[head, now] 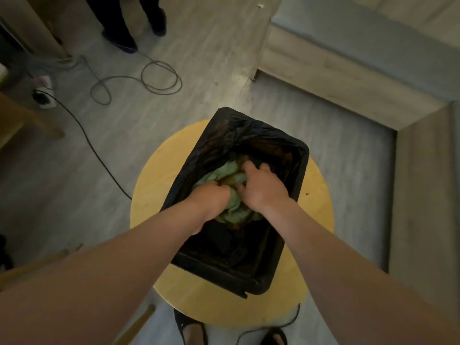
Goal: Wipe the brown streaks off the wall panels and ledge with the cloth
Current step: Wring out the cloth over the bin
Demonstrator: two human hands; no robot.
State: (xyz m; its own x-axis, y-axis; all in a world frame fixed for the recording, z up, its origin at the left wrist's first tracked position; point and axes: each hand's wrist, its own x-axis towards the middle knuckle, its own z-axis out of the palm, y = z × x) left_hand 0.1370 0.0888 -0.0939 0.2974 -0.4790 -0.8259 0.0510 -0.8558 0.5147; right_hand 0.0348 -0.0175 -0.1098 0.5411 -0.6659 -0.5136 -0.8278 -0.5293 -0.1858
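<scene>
A green cloth [224, 173] with brown stains lies bunched inside a black bin lined with a black bag [296, 155]. My left hand [211, 199] grips the cloth's near left part, fingers curled into it. My right hand [261, 188] clutches the cloth from the right, fingers dug into the folds. The bin stands on a round yellow stool [149, 185]. Grey wall panels and a ledge [348, 78] run along the right side; no brown streaks are clear on them from here.
Cables [159, 75] loop on the grey floor at upper left, beside a power strip [46, 98]. Another person's legs [129, 23] stand at the top. Wooden furniture legs [27, 120] are at left. My sandalled feet [191, 329] are below the stool.
</scene>
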